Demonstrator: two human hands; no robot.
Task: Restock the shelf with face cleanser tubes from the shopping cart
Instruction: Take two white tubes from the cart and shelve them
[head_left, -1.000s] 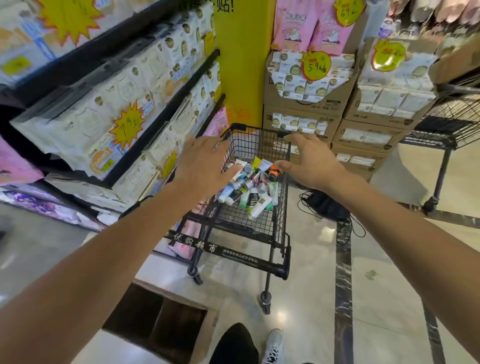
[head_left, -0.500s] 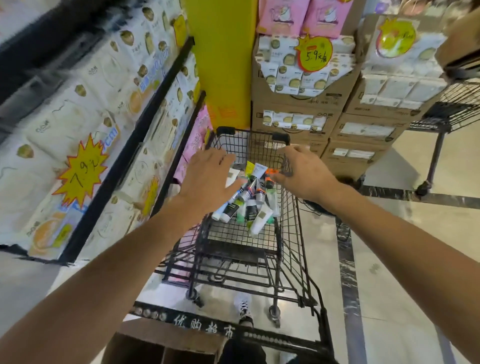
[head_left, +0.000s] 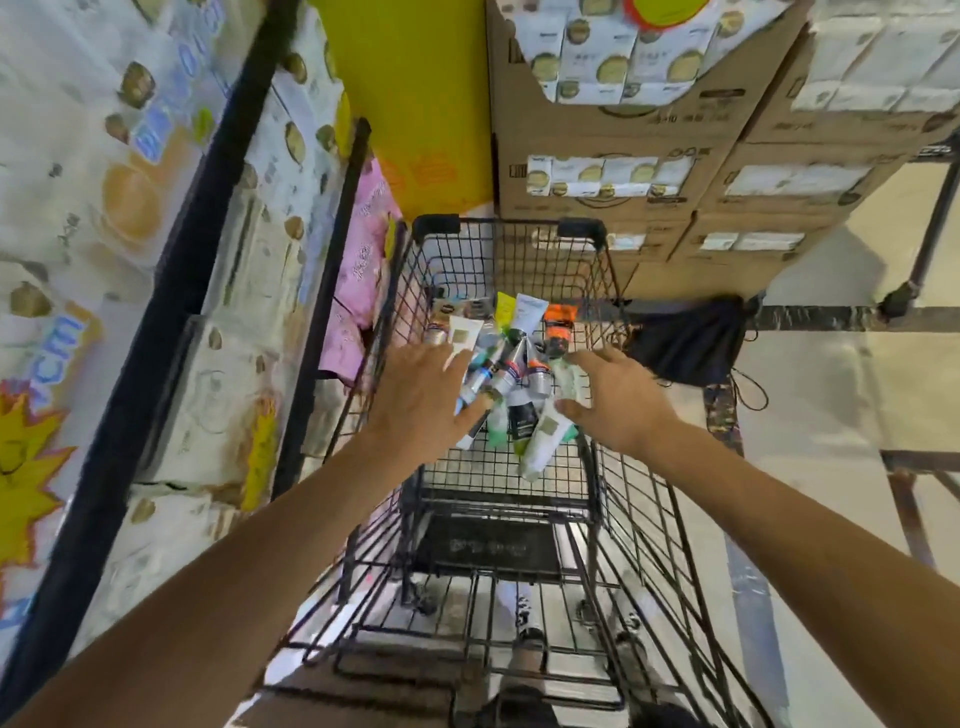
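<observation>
1. At the left edge we see the shelf (head_left: 171, 291), its black rails fronting pale paper-goods packs with yellow star tags.
2. Our left hand (head_left: 423, 402) reaches into the shopping cart (head_left: 509, 228), fingers spread and straight, tips touching the left side of the tube pile.
3. The face cleanser tubes (head_left: 511, 371) lie heaped in the cart's raised basket, toward its far end, between both hands.
4. Our right hand (head_left: 615, 397) hovers at the pile's right side, fingers spread, gripping nothing.
5. Beyond the cart's far right corner stand stacked cardboard boxes (head_left: 649, 135).
</observation>
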